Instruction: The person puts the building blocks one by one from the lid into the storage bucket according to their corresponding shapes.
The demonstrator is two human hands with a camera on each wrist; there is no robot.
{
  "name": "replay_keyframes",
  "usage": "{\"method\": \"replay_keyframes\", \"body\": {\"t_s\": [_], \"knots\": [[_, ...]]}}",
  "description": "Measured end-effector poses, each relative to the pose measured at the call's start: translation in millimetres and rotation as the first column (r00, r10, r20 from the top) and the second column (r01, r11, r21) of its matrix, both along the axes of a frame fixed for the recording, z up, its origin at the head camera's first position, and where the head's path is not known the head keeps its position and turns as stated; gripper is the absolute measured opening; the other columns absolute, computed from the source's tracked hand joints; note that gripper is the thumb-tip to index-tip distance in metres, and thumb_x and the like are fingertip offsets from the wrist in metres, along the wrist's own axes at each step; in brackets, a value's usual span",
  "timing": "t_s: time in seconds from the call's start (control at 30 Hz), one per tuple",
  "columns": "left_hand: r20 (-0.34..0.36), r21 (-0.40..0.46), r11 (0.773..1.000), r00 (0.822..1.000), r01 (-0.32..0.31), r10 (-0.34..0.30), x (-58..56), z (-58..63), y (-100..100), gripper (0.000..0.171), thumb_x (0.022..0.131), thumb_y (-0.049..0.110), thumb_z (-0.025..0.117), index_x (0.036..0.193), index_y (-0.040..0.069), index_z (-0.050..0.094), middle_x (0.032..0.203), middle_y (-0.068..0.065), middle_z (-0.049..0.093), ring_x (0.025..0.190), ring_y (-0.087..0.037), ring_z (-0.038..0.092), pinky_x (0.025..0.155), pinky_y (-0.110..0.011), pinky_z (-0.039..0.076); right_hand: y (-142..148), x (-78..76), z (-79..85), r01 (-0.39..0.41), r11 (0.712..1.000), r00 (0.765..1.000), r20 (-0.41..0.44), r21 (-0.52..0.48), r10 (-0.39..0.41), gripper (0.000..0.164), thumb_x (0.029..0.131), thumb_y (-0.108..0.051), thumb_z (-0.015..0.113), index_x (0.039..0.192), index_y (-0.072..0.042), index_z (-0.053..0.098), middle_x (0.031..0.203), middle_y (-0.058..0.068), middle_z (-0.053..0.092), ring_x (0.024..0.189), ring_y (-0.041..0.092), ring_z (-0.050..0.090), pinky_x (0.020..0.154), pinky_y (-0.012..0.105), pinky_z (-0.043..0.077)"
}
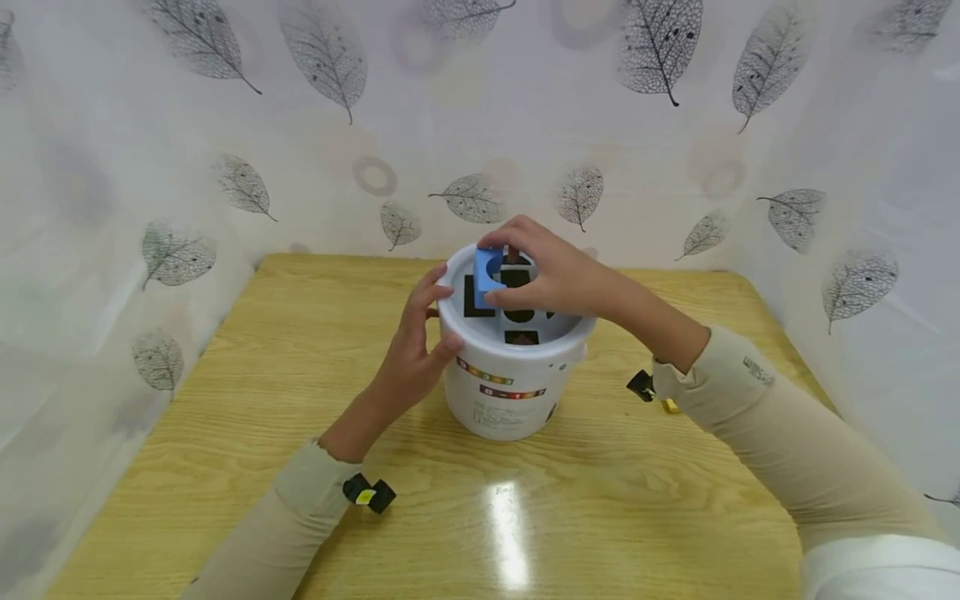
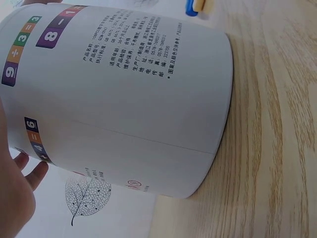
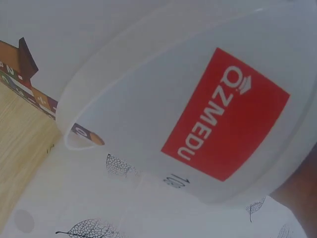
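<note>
A white bucket [image 1: 498, 421] printed with coloured sums stands upright on the table. Set inside its rim is a white lid [image 1: 489, 330] with black cut-out-like shapes. My right hand [image 1: 558, 271] pinches a blue block [image 1: 482, 279] with a round hollow, thumb at the near end and fingers at the far end, right over the lid's left part. At the bucket's left side my left hand [image 1: 408, 354] holds it, thumb in front and fingertips along the rim. Close up, the right wrist view has the bucket's red label [image 3: 225, 116]; the block is out of sight there.
The wooden table [image 1: 322, 333] extends around the bucket. A leaf-patterned curtain [image 1: 315, 200] rises behind it and at both sides. Near the right sleeve a small yellow thing [image 1: 670, 407] shows, partly covered. Black cameras sit at both wrists.
</note>
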State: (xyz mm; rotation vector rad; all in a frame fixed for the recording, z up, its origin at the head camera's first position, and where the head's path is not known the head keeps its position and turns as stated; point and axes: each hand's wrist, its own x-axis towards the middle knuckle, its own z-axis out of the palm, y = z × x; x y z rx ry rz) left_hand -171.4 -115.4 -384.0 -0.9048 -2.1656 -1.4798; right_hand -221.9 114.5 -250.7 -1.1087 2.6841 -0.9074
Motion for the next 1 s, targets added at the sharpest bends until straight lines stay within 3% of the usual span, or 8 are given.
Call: {"method": "replay_keyframes", "body": {"t_s": [0.3,0.53,1.0], "knots": [[-0.021,0.005,1.0,1.0,-0.005,0.006,-1.1,-1.4,0.5,0.075,0.098,0.07,0.038,0.142,0.01,0.029,0.168,-0.005,0.016,0.147,-0.029,0.029,0.1,-0.055,0.041,-10.7,1.2,-2.5,-0.012,0.998,1.0,-0.014,0.057,0.013,0.07,0.086,-0.041,0.078,0.144,-0.014,0.051,0.142,0.005,0.046,0.12,0.021,0.048,0.1,0.045,0.045],[-0.024,0.004,1.0,1.0,0.0,0.0,-0.2,-1.6,-0.6,0.074,0.098,0.07,0.039,0.143,0.012,0.03,0.168,-0.006,0.016,0.146,-0.028,0.031,0.1,-0.052,0.041,-11.8,4.0,-3.6,-0.001,0.995,1.0,-0.02,0.099,0.003,0.07,0.086,-0.04,0.078,0.145,-0.014,0.052,0.142,0.007,0.048,0.129,0.024,0.047,0.108,0.047,0.041],[-0.011,-0.016,1.0,1.0,-0.01,0.01,1.3,0.5,-0.6,0.075,0.097,0.072,0.037,0.142,0.012,0.028,0.168,-0.002,0.014,0.146,-0.026,0.031,0.101,-0.051,0.04,-9.7,6.3,-4.9,0.043,0.986,0.997,-0.075,0.163,-0.031,0.074,0.084,-0.048,0.078,0.145,-0.016,0.052,0.139,0.006,0.052,0.125,0.024,0.049,0.103,0.047,0.042]]}}
